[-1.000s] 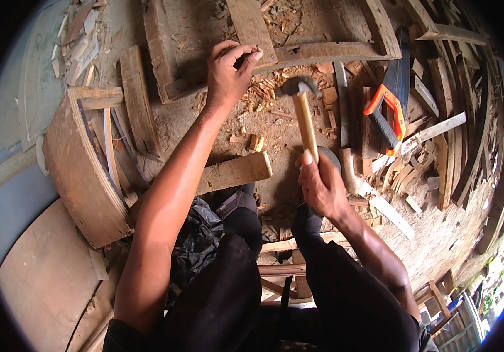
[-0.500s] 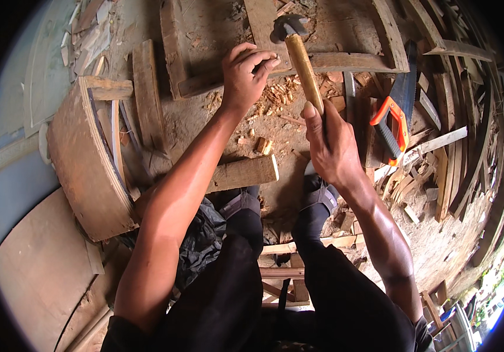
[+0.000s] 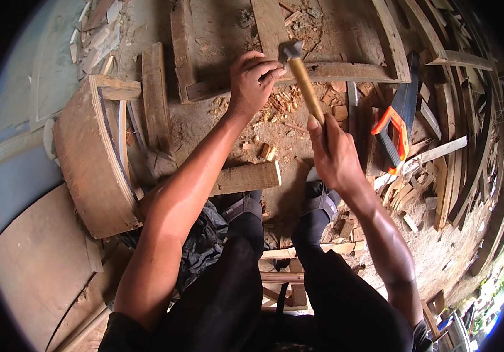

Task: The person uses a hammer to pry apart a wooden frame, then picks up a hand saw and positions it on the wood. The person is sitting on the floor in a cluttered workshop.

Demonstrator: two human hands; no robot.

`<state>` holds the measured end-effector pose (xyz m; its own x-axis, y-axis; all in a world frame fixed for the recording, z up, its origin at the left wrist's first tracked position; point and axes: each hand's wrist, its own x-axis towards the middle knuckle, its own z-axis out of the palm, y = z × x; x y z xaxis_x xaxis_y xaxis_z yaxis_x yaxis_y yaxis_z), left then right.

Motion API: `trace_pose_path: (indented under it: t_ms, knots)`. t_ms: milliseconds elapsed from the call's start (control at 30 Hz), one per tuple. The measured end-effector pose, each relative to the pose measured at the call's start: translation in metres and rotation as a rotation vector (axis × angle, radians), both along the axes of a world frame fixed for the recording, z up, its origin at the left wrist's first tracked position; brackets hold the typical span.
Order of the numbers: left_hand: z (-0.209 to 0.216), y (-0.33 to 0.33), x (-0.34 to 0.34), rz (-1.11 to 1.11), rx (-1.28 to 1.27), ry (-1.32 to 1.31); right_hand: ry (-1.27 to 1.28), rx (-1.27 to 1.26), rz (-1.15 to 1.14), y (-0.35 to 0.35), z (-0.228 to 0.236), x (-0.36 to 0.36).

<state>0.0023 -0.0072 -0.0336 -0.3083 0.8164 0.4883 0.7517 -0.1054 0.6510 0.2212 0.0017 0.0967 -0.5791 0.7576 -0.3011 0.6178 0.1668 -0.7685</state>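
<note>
Head view, looking down. The right hand (image 3: pixel 333 154) is wrapped around the wooden handle of a hammer (image 3: pixel 302 82), gripping low on the shaft, apparently for reach, so the metal head sits just beside the left hand (image 3: pixel 253 79). The left hand's fingers are curled together over something small against the curved wooden rail (image 3: pixel 346 73), probably steadying it; what they pinch cannot be told. Wood chips (image 3: pixel 284 101) lie below the rail. A short plank (image 3: pixel 245 178) rests near the knees. An orange-handled handsaw (image 3: pixel 394 132) lies to the right, well apart.
</note>
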Motion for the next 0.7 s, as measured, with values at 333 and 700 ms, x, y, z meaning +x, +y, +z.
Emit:
trace_pose_path:
  t_ms: [333,700]
  knots:
    - [-0.003,-0.001,-0.002,-0.001,0.0,-0.01,0.009,-0.044,-0.003,0.001,-0.006,0.008]
    - [0.001,-0.001,-0.003,-0.021,-0.009,0.03,-0.053,-0.022,0.015,-0.002,-0.007,0.005]
